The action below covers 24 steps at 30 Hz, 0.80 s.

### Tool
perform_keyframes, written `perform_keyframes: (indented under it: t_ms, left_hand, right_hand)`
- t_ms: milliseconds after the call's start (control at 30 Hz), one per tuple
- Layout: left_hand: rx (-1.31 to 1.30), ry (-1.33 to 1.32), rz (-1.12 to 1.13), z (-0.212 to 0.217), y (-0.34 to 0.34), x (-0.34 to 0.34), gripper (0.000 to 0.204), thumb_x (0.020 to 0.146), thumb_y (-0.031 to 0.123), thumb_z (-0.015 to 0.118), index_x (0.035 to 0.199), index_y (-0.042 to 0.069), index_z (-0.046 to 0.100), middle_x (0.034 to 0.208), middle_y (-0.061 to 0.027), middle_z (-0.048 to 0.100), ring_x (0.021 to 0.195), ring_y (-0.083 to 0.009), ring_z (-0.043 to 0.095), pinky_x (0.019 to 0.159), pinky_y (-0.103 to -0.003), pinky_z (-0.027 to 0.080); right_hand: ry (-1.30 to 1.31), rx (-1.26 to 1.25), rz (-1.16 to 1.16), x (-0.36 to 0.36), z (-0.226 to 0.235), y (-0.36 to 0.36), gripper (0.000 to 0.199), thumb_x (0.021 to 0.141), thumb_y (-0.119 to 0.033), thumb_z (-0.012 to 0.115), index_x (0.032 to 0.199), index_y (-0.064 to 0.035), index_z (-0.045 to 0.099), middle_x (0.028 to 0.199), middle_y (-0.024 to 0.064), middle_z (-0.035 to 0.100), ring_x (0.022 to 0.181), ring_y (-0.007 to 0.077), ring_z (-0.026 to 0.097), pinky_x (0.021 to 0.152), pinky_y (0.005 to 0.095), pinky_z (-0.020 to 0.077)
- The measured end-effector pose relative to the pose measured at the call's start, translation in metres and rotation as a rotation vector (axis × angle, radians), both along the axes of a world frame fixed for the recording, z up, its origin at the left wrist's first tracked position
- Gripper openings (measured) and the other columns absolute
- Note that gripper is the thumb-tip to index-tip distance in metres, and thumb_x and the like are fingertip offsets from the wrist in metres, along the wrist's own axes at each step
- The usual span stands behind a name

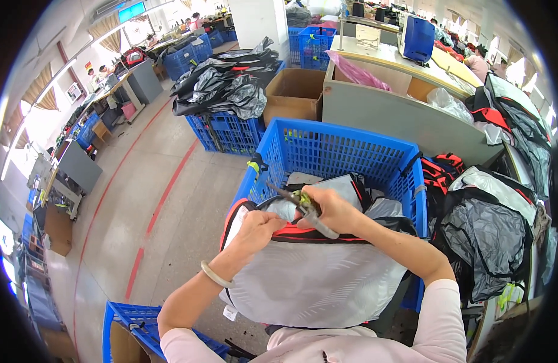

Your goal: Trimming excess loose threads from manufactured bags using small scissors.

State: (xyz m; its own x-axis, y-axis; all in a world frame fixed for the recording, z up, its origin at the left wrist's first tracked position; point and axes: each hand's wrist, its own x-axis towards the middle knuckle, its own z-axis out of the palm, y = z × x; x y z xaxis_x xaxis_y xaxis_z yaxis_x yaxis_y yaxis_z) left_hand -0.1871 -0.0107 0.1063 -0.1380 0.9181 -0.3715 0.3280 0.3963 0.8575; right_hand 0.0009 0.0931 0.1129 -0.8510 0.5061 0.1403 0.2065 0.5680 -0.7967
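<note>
A large light-grey fabric bag [315,278] with black and red edging lies in front of my body, against the near side of a blue crate [345,130]. The fingers of my left hand [257,230] are closed on the bag's red-and-black edge, and that wrist wears a pale bangle [216,275]. In my right hand [333,210] is a pair of scissors [323,227], held just beside the left fingertips. Their dark tip points up and left, over the bag's edge. Something yellow-green shows by the right fingers. How far the blades are spread is hidden.
Beyond stands another blue crate [227,132] heaped with black and silver pieces [230,85], next to a cardboard box [295,91]. Grey and black bags [488,230] pile up on the right. A grey workbench [376,118] runs behind. Red lines mark the floor at left.
</note>
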Motion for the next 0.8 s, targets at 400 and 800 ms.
perform_keyframes:
  t_ms: [400, 800]
  left_hand:
    - [0.193, -0.458, 0.128, 0.001, -0.006, 0.008, 0.011, 0.080, 0.007, 0.061, 0.084, -0.001, 0.067, 0.082, -0.0035, 0.066, 0.077, -0.0093, 0.057, 0.074, -0.021, 0.040]
    - [0.203, -0.544, 0.044, -0.013, -0.003, -0.004, 0.013, 0.080, 0.010, 0.062, 0.085, -0.001, 0.068, 0.077, -0.0013, 0.064, 0.074, -0.0063, 0.053, 0.072, -0.020, 0.038]
  right_hand:
    - [0.195, 0.208, -0.121, 0.040, 0.020, 0.022, 0.044, 0.063, -0.022, 0.085, 0.084, 0.0003, 0.053, 0.076, 0.0061, 0.051, 0.065, 0.0175, 0.050, 0.060, 0.0297, 0.0411]
    - [-0.408, 0.439, 0.040, 0.075, 0.009, 0.031, 0.066, 0.060, -0.063, 0.072, 0.083, -0.0033, 0.055, 0.081, 0.0105, 0.057, 0.085, 0.0293, 0.057, 0.068, 0.0402, 0.0469]
